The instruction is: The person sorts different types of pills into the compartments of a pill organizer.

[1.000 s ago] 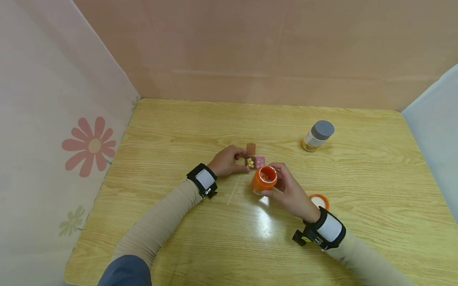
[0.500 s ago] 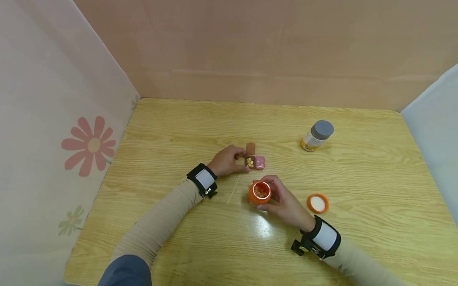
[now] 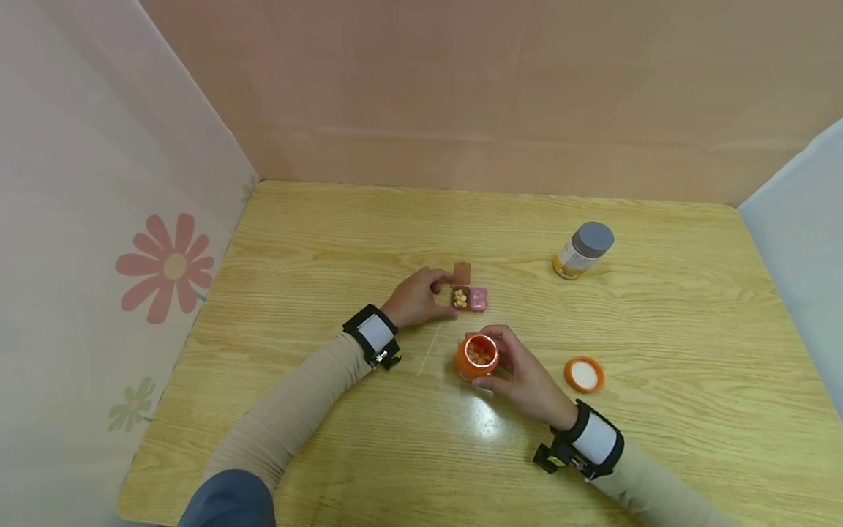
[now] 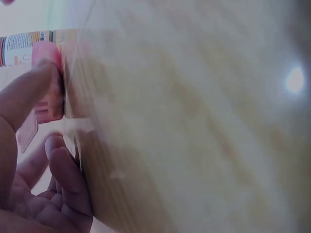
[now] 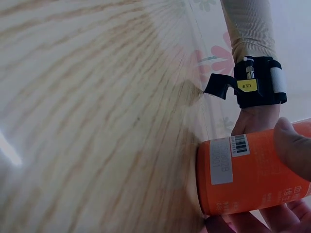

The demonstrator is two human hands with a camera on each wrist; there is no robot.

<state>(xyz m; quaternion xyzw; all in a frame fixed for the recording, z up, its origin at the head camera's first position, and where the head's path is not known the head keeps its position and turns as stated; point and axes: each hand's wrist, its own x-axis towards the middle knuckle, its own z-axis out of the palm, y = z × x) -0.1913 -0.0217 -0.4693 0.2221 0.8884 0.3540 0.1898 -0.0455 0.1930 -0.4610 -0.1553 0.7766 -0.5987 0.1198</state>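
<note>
My left hand (image 3: 416, 298) holds a small pink pill box (image 3: 478, 299) at its left side, thumb and fingers at two edges. One compartment is open with its lid (image 3: 462, 274) folded back, and pale yellow tablets (image 3: 459, 298) lie in it. The compartment to its right is covered. In the left wrist view my thumb touches the pink box (image 4: 47, 56). My right hand (image 3: 527, 377) grips an orange bottle (image 3: 465, 364), uncapped and upright, with tablets visible through its mouth. In the right wrist view the bottle (image 5: 243, 170) has its base on the table, thumb on one side and fingers around the other.
An orange screw cap (image 3: 584, 375) with a white inside lies right of my right hand. Farther back stands a bottle with a grey lid (image 3: 582, 251). A thin pale strip (image 3: 429, 351) is on the wooden table (image 3: 329, 227) between my hands.
My right hand has brought the orange bottle from beside the pill box back toward me and down onto the table, uncovering the cap. My left hand has stayed at the pill box.
</note>
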